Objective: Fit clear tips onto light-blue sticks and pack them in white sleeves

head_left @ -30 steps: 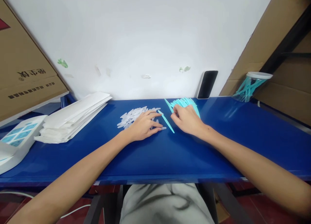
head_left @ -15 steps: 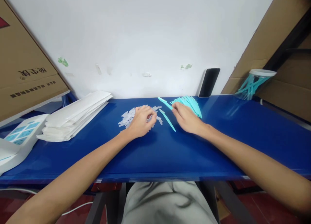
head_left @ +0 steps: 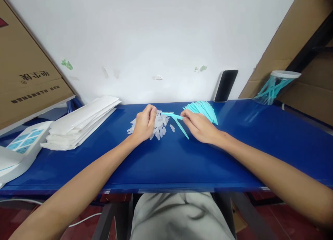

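Note:
My right hand (head_left: pixel 199 126) pinches the end of a teal plastic stick (head_left: pixel 168 114), which points left above the blue table (head_left: pixel 161 163). Below it a second teal stick (head_left: pixel 182 129) lies slanted on the table. My left hand (head_left: pixel 145 122) is closed over a pile of small translucent white pieces (head_left: pixel 162 125); what its fingertips hold, if anything, is too small to make out. Behind my right hand a fanned heap of teal sticks (head_left: pixel 204 110) rests on the table.
A stack of white paper bags (head_left: pixel 80 123) and a white tray with blue labels (head_left: pixel 28 141) are on the left. A phone (head_left: pixel 225 85) leans on the wall. At the right stands a clear jar (head_left: pixel 273 89) holding teal sticks. Cardboard flanks both sides.
My left hand has lifted off the white pieces slightly and drawn its fingers together. The stick in my right hand has turned from slanting up-left to nearly level.

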`<state>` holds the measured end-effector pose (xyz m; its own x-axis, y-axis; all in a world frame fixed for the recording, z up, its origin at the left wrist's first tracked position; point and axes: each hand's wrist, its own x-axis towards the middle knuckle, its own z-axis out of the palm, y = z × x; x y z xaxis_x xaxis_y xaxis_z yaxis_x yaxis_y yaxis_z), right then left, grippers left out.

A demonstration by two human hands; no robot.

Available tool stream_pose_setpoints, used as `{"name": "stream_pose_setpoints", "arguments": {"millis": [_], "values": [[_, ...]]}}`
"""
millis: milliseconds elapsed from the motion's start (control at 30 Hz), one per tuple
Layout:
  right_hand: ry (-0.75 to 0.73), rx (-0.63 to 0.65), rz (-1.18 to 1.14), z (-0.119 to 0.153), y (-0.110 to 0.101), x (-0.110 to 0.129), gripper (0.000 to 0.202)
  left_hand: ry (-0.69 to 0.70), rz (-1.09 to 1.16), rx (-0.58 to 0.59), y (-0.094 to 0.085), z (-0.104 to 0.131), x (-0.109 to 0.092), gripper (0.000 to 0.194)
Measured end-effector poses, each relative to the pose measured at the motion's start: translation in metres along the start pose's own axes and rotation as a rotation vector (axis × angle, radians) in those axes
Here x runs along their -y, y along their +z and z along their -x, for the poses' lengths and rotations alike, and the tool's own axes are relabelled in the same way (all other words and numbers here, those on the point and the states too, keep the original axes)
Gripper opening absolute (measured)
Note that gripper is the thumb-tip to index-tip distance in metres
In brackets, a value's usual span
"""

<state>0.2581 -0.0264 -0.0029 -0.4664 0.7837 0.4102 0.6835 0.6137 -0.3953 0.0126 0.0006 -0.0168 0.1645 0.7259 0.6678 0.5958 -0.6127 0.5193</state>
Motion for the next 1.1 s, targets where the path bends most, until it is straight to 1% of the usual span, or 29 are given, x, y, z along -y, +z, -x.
{"name": "stream_pose_setpoints", "arguments": {"millis": [100, 233, 333, 400, 533, 633, 833, 1100], "values": [[0.005, -0.029, -0.005, 0.000, -0.001, 0.001, 0.019, 0.033, -0.035, 0.011, -0.001, 0.000, 0.002, 0.031], [-0.003, -0.006, 0.005, 0.000, 0.000, 0.002, 0.021, 0.035, -0.033, 0.038, 0.000, 0.002, 0.003, 0.033], [0.006, -0.067, 0.012, 0.000, -0.002, 0.003, 0.021, 0.029, -0.022, 0.026, 0.001, 0.002, 0.002, 0.036], [0.012, -0.082, 0.015, 0.000, -0.003, 0.003, 0.020, 0.028, -0.013, 0.025, 0.000, 0.002, 0.001, 0.037], [-0.016, -0.017, 0.017, 0.003, -0.003, 0.008, 0.020, 0.050, 0.025, 0.058, -0.001, 0.003, 0.000, 0.035], [-0.040, -0.005, 0.028, 0.004, -0.002, 0.012, 0.021, 0.076, 0.045, 0.076, -0.001, 0.004, -0.001, 0.032], [-0.058, -0.002, 0.027, 0.004, 0.000, 0.013, 0.022, 0.143, 0.040, 0.171, -0.003, 0.006, -0.002, 0.031], [-0.023, -0.067, 0.048, 0.004, -0.002, 0.014, 0.022, 0.204, 0.037, 0.266, -0.008, 0.004, -0.002, 0.025]]}}
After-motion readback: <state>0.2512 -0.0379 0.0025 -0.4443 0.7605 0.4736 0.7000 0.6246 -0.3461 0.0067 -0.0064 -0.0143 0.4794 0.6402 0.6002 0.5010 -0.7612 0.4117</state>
